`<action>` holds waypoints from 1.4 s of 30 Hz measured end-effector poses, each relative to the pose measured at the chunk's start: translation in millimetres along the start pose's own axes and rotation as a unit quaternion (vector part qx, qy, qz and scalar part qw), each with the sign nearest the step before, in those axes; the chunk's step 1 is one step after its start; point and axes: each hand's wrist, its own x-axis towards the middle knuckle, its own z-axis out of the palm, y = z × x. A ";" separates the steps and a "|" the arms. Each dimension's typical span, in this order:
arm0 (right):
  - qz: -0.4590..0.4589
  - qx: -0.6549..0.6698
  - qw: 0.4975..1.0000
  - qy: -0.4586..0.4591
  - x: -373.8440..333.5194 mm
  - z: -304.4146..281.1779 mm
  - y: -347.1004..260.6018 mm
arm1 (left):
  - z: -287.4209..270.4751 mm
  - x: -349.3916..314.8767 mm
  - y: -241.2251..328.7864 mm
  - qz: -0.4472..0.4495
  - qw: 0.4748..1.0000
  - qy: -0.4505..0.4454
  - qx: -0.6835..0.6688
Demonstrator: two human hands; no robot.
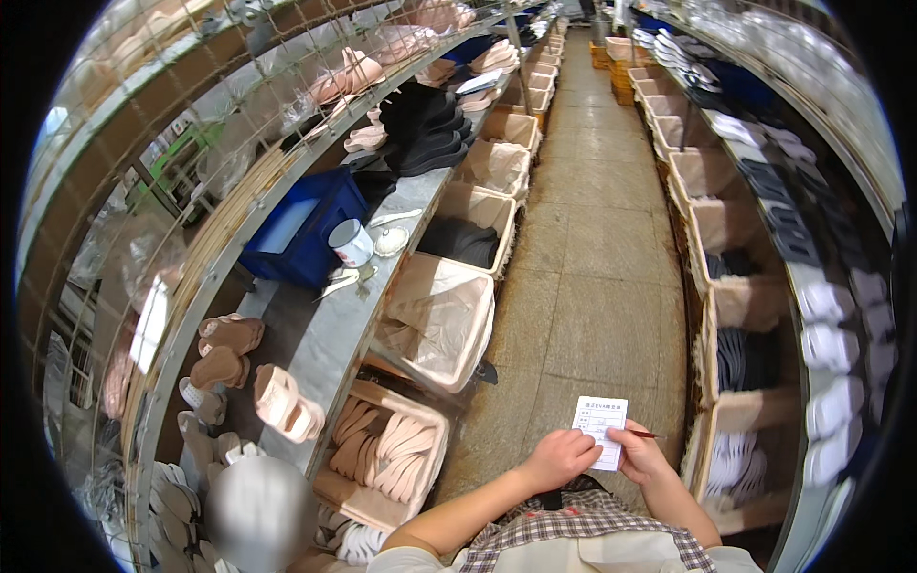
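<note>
A white printed paper slip [592, 413] with a ruled table is held out in front of my apron, above the walkway. My left hand [562, 460] is closed at the slip's lower left edge, its fingers curled over the paper. My right hand [642, 456] grips the slip's right edge, with the thumb on its face. A thin dark red pen [645, 435] sticks out to the right from the fingers of that hand. How the fingers lie behind the paper is hidden.
Shelves with shoe parts line both sides of the walkway [573, 315]. On the left shelf are a blue crate [301, 229], a white mug [351, 244] and pink soles [287, 403]. Lined bins stand below, one holding pink straps [382, 454]. White soles [829, 349] lie on the right.
</note>
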 end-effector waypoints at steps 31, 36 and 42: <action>-0.335 -0.411 0.848 -0.018 863.6 46.5 -697.3 | 84.9 431.1 -699.6 -0.425 0.865 -0.262 -0.053; -0.385 -0.402 0.822 -0.119 995.9 160.5 -741.4 | 80.4 444.7 -761.3 -0.522 0.815 -0.241 -0.069; -0.394 -0.432 0.794 -0.169 1096.0 260.7 -759.7 | 66.8 449.5 -836.3 -0.559 0.786 -0.242 -0.103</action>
